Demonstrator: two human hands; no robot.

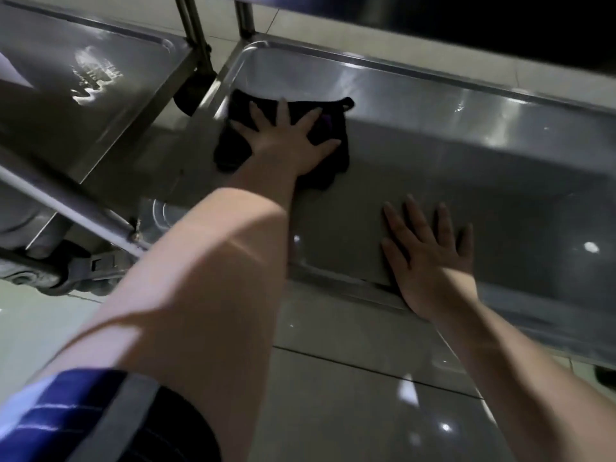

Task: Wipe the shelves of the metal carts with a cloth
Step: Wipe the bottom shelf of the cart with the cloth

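Here the floor [333, 395] of glossy tiles fills the bottom of the view, and above it two metal carts stand side by side. The nearer cart's low shelf [466, 135] is a shallow steel tray with a raised rim. The second cart's shelf [66, 78] lies to its left, streaked with wet glare, with a caster [50, 278] showing below it. The cloth [233, 151] lies on the low shelf toward its far left corner; it is dark and bunched at the edges. The left hand [286, 141] presses flat on top of it, fingers straight and spread wide, pinching nothing. The right hand [430, 251] rests flat on bare steel near the front rim, fingers straight and slightly parted, well apart from the cloth.

The cloth looks soft, light and limp, so it would likely crumple or slip from under a loose palm. A broad flat press over its middle should drag it best. The steel looks smooth and is probably slick where damp. The rim corners may need fingertips pushed into the cloth.
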